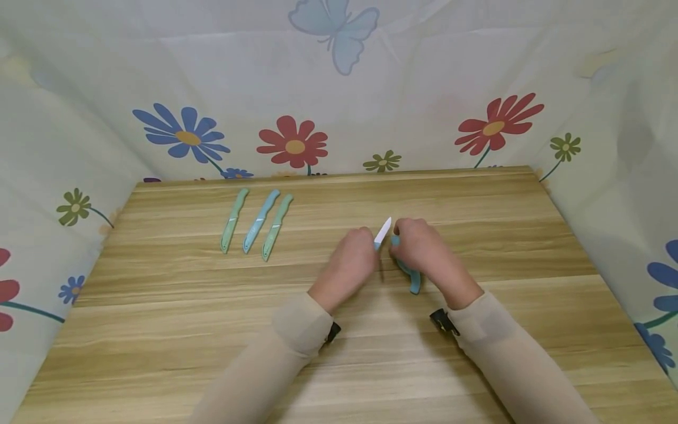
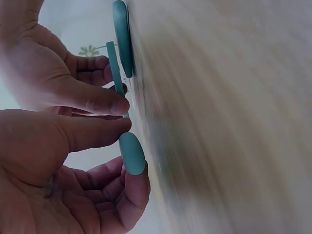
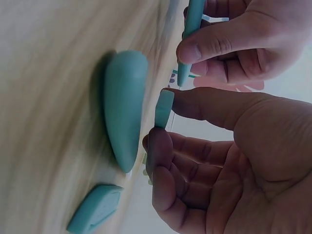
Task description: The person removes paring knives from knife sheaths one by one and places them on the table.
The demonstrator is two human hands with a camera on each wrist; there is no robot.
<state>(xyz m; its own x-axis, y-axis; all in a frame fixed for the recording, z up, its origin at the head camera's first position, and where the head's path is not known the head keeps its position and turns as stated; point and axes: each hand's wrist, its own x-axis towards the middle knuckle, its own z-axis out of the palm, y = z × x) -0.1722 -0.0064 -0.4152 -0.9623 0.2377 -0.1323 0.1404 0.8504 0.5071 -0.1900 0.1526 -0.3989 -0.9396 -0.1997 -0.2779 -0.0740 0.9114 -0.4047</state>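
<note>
My left hand (image 1: pixel 348 262) pinches a small knife (image 1: pixel 384 232) by its blue handle, its bare white blade pointing up and away. Seen from the left wrist, thumb and fingers press on the rounded handle end (image 2: pixel 132 154). Close by on the right, my right hand (image 1: pixel 426 249) pinches a slim blue knife sheath (image 3: pixel 164 109) between thumb and forefinger. The sheath is apart from the blade. Under the right hand lies a curved blue object (image 1: pixel 415 284) on the table, partly covered; its kind is unclear.
Left of the hands, three knives in sheaths lie side by side on the wooden table (image 1: pixel 201 353): a green knife (image 1: pixel 233 221), a blue knife (image 1: pixel 261 221) and another green knife (image 1: pixel 277 228). A flower-printed curtain (image 1: pixel 402 94) hangs behind the table's far edge.
</note>
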